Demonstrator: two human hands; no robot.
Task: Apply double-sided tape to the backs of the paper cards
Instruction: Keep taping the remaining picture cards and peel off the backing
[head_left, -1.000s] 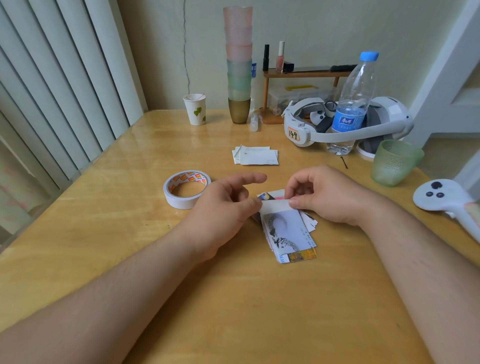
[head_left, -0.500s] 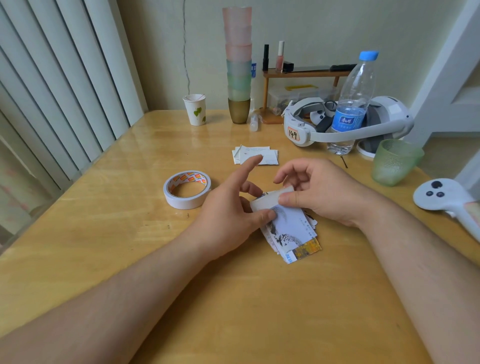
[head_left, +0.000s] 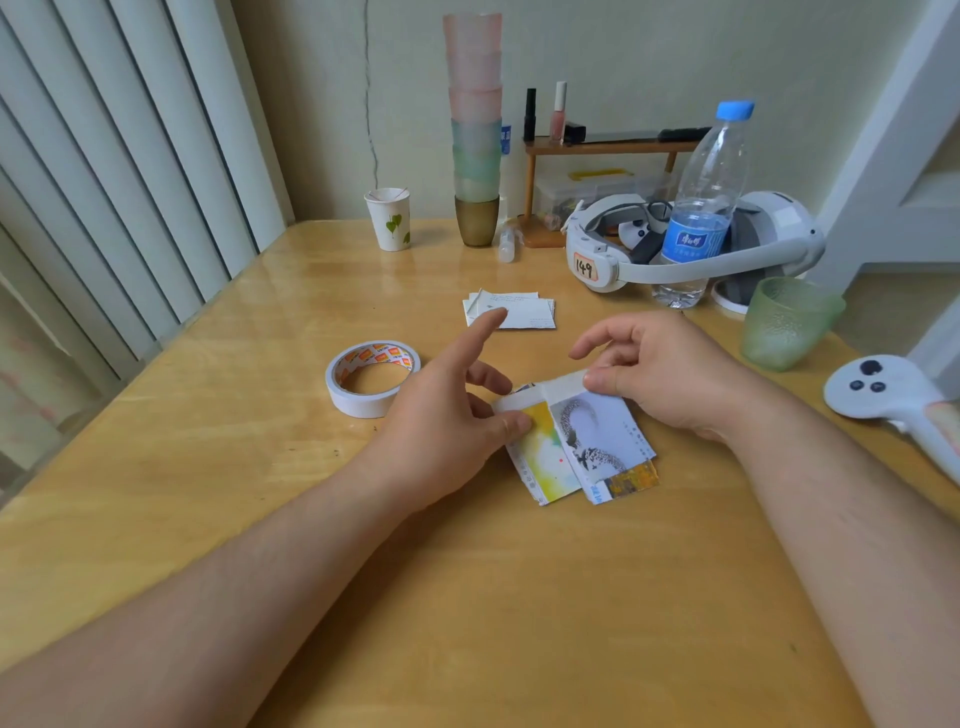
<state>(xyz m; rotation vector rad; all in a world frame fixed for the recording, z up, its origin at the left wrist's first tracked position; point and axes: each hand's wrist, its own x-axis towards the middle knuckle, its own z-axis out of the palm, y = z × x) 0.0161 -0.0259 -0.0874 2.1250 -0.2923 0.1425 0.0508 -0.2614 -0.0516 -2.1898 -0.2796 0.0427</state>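
Left hand (head_left: 447, 431): I pinch the tape strip (head_left: 540, 395) end, mid-frame.
Right hand (head_left: 670, 379): I pinch the other end.
Tip: keep it taut over the cards (head_left: 587, 447).

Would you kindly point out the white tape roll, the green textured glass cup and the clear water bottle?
White tape roll (head_left: 372, 378): head view, outer wall.
Green textured glass cup (head_left: 782, 325): head view, side wall.
Clear water bottle (head_left: 706, 197): head view, body.

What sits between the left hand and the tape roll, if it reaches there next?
Nothing visible. The tape roll lies on bare table just beside the left hand, which pinches the cards with the right hand.
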